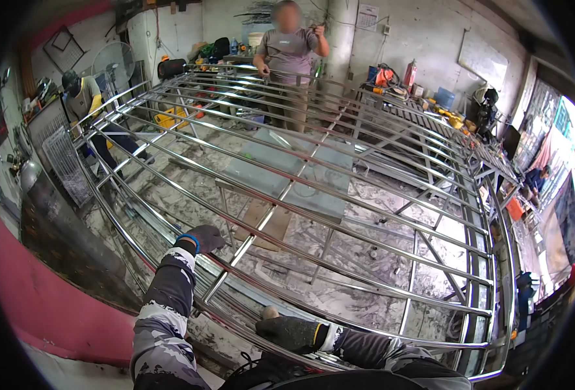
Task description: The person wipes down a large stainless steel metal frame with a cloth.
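A large frame of shiny metal tubes (292, 184) spreads out before me, long bars crossed by a central crosspiece and bounded by curved outer rails. My left hand (206, 238), in a dark glove with a blue band at the wrist, is curled over one of the long bars, left of the crosspiece. Closer to my body, my right hand (289, 331) wears a dark glove with a yellow cuff edge. Its fingers are closed around the near outer rail, and a light-coloured thumb tip shows on top. The undersides of both hands are hidden.
Beyond the frame stands a person (290, 52); another person (82, 97) with yellow sleeves bends at the left. A grey sheet (287, 166) lies below the bars. A fire extinguisher (410, 74) stands by the back wall, and a pink wall (60, 292) runs along my left.
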Demonstrator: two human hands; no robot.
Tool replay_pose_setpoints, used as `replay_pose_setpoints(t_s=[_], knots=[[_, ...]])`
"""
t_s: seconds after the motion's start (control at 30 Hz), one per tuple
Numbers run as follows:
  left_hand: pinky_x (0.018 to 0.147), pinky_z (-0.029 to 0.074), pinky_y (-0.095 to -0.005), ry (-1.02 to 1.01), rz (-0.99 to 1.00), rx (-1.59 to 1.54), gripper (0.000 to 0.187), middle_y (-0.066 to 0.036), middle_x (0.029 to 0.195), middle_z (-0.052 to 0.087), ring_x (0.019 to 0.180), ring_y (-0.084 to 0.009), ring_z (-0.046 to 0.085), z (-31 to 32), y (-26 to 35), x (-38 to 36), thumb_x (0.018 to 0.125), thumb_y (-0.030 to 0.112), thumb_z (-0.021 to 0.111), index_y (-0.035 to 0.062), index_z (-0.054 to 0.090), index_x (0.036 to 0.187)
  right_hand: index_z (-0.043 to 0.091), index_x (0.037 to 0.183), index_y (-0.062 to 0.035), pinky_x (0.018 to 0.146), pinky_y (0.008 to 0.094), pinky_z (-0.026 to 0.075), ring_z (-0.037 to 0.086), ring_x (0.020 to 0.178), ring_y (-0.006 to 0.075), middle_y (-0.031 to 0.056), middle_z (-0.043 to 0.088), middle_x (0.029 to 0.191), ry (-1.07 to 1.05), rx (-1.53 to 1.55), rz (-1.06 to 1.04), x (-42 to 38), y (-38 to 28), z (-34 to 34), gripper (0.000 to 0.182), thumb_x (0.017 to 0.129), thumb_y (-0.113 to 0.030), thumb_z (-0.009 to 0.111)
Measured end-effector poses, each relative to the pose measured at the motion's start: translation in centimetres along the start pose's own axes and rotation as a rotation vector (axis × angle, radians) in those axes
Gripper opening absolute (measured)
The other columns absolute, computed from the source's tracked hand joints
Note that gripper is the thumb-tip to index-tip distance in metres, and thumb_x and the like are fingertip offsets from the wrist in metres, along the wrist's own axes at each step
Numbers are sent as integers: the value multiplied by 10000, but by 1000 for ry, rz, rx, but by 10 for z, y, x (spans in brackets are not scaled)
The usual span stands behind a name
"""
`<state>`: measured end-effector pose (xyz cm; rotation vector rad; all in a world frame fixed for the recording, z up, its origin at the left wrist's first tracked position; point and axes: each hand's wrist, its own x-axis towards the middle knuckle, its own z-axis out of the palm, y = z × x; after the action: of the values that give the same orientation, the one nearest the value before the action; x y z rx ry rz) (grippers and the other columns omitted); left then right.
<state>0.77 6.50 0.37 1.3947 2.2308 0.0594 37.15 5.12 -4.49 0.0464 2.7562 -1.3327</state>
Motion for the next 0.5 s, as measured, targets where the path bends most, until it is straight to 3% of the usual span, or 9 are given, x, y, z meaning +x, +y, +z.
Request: replay_pose_setpoints(t_s=[0.2,0.3,0.37,0.43,0.5], knots=[[979,505,-431,-51,29,49,467,-181,1144,732,1092,-354,678,-1,0,4,876,436,635,54,737,1124,594,1028,-84,802,484,476,668,867,391,179,668,929,13,128,-21,0,-4,-2,188,994,-266,562],[976,507,-427,-15,28,7,462,-182,1130,735,1080,-351,683,1,-2,4,883,438,621,60,740,1120,599,1073,-72,839,490,499,677,934,394,209,669,968,-51,166,84,-9,0,-4,230,1022,-287,535],[966,513,-422,-7,26,-9,457,-181,1124,737,1061,-351,690,4,-6,7,884,437,615,64,742,1115,589,1300,-64,960,415,505,663,1099,322,201,683,1144,-208,215,188,-15,15,1,335,1025,-247,530],[952,520,-423,-52,21,-19,452,-183,1131,736,1052,-354,693,2,-4,7,879,430,621,64,745,1114,599,1281,-66,962,416,501,659,1103,314,182,687,1143,-177,223,131,-17,22,7,311,1034,-240,524],[939,524,-426,-40,39,-3,455,-185,1134,736,1055,-353,692,5,-4,8,871,424,632,57,744,1116,611,1098,-75,830,470,514,671,915,384,214,676,959,-59,269,16,-14,23,14,230,1028,-278,529]])
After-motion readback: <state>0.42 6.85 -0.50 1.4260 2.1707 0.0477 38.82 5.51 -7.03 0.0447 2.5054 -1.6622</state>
